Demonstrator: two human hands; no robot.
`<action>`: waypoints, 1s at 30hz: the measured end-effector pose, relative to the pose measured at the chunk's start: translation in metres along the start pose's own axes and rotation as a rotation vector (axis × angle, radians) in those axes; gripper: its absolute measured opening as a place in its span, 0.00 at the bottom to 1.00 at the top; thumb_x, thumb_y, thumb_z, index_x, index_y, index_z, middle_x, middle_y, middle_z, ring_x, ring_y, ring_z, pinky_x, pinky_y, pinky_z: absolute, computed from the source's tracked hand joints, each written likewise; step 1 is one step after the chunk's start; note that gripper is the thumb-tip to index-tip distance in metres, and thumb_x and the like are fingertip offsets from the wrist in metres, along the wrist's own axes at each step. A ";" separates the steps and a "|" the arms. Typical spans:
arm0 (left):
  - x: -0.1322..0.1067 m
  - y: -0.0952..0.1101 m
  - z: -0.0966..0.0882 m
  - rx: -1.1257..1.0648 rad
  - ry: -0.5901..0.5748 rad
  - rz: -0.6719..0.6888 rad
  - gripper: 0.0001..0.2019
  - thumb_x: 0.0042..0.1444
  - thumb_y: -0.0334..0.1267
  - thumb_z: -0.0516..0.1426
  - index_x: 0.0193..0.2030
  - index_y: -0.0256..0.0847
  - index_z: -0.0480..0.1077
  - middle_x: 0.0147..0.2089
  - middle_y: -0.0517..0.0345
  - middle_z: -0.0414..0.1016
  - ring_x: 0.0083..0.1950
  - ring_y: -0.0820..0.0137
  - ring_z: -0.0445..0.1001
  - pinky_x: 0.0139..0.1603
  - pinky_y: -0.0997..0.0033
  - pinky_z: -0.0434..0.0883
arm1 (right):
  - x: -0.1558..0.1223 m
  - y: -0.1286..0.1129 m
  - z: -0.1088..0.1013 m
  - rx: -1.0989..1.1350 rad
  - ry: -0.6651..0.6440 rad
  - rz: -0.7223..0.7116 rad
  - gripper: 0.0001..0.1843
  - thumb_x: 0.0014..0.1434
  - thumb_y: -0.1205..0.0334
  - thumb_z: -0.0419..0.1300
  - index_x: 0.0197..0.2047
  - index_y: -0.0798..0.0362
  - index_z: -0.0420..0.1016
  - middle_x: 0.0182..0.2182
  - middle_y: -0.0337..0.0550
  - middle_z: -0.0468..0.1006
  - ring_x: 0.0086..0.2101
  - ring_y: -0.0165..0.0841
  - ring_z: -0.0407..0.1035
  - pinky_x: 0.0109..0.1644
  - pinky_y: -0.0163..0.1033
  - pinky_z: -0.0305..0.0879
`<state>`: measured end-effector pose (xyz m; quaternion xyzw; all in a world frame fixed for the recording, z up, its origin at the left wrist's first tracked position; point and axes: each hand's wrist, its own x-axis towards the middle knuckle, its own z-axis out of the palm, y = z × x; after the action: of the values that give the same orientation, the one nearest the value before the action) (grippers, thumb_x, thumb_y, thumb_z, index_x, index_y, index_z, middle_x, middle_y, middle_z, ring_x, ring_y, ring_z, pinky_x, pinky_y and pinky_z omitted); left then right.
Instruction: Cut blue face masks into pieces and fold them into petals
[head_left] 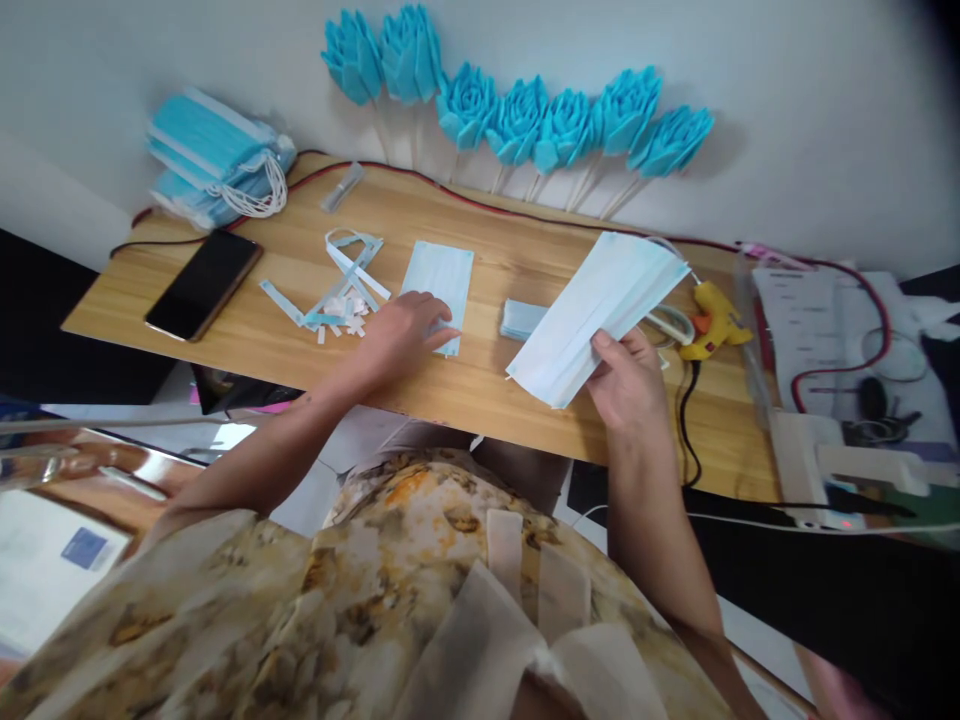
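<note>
My right hand [628, 378] grips the lower edge of a pale blue face mask [596, 312] and holds it tilted above the wooden table [517, 375]. My left hand [405, 330] rests palm down on the table, its fingers lying on the lower end of a flat piece of blue mask fabric [439, 282]. A small folded stack of blue fabric pieces [523, 318] lies between my two hands. Left of my left hand is a heap of cut mask strips and scraps [341, 290].
A yellow glue gun [712, 320] lies right of the held mask, its black cord hanging over the front edge. A black phone [202, 284] and a stack of blue masks [214, 160] sit at the left. Several blue fabric roses [517, 115] lean against the wall.
</note>
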<state>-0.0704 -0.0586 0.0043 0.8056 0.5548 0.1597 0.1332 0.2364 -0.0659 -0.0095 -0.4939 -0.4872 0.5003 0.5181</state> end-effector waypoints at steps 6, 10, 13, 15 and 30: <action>0.000 -0.048 -0.018 0.033 0.113 -0.117 0.14 0.66 0.42 0.54 0.50 0.39 0.76 0.53 0.41 0.79 0.56 0.51 0.76 0.59 0.50 0.70 | -0.002 0.002 -0.002 0.064 0.064 0.023 0.15 0.53 0.47 0.70 0.41 0.43 0.79 0.40 0.39 0.85 0.42 0.41 0.81 0.49 0.54 0.80; -0.015 -0.054 -0.021 -0.012 0.176 -0.174 0.14 0.66 0.43 0.52 0.46 0.42 0.77 0.49 0.45 0.81 0.52 0.55 0.79 0.57 0.54 0.73 | -0.001 0.001 0.004 0.041 0.052 0.037 0.15 0.54 0.46 0.69 0.41 0.44 0.78 0.39 0.39 0.85 0.41 0.41 0.81 0.49 0.53 0.80; -0.015 -0.033 -0.027 -0.182 0.301 -0.126 0.15 0.67 0.48 0.53 0.49 0.44 0.78 0.58 0.48 0.80 0.61 0.56 0.76 0.67 0.53 0.69 | 0.004 -0.004 0.013 0.019 0.003 0.060 0.18 0.54 0.44 0.68 0.42 0.46 0.77 0.38 0.42 0.85 0.39 0.43 0.81 0.48 0.55 0.81; -0.005 -0.012 -0.029 -0.427 0.235 -0.077 0.19 0.66 0.53 0.55 0.52 0.44 0.78 0.58 0.49 0.81 0.62 0.57 0.76 0.66 0.53 0.70 | 0.008 -0.013 0.021 0.008 -0.036 0.055 0.21 0.53 0.42 0.68 0.43 0.47 0.77 0.38 0.44 0.86 0.38 0.43 0.81 0.48 0.56 0.80; 0.110 0.065 -0.003 -1.385 0.138 -0.204 0.21 0.41 0.53 0.72 0.32 0.37 0.77 0.32 0.57 0.80 0.31 0.71 0.73 0.32 0.72 0.71 | 0.066 -0.050 0.028 0.009 -0.012 -0.108 0.25 0.48 0.36 0.72 0.28 0.51 0.78 0.26 0.36 0.74 0.29 0.30 0.68 0.36 0.37 0.68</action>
<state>0.0201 0.0220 0.0444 0.4674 0.4053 0.5136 0.5945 0.2115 0.0000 0.0422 -0.4614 -0.5139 0.4767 0.5438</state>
